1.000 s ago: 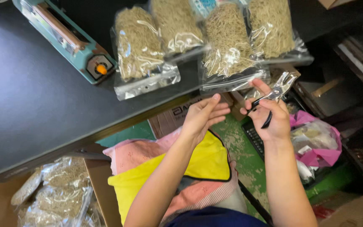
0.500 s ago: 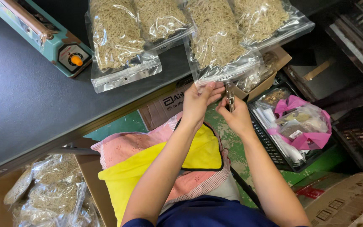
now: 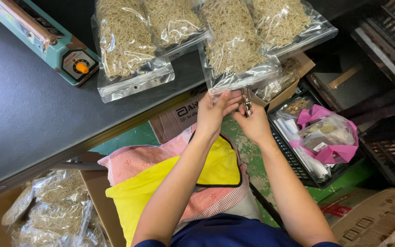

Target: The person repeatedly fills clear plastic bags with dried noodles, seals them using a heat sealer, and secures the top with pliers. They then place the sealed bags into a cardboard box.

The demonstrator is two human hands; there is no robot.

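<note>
the left hand (image 3: 213, 112) lies at the table (image 3: 24, 114) edge with its fingers pressed together, the tips touching the clear lower lip of a bag (image 3: 236, 50) of pale dried strands that hangs over that edge. the right hand (image 3: 252, 123) is just beside it, fingers curled and pinching a small clip (image 3: 247, 100) that stands upright at the same lip. three more bags lie along the table edge, one (image 3: 126, 45) well left of the held bag, one (image 3: 172, 20) between them and one (image 3: 282, 20) to its right. a teal sealer (image 3: 46, 41) with an orange knob sits far left on the table. below the table edge, right of the hands, a black crate (image 3: 293, 160) holds a pink bag (image 3: 328, 132); a box (image 3: 53, 210) of filled bags stands low on the left.
</note>
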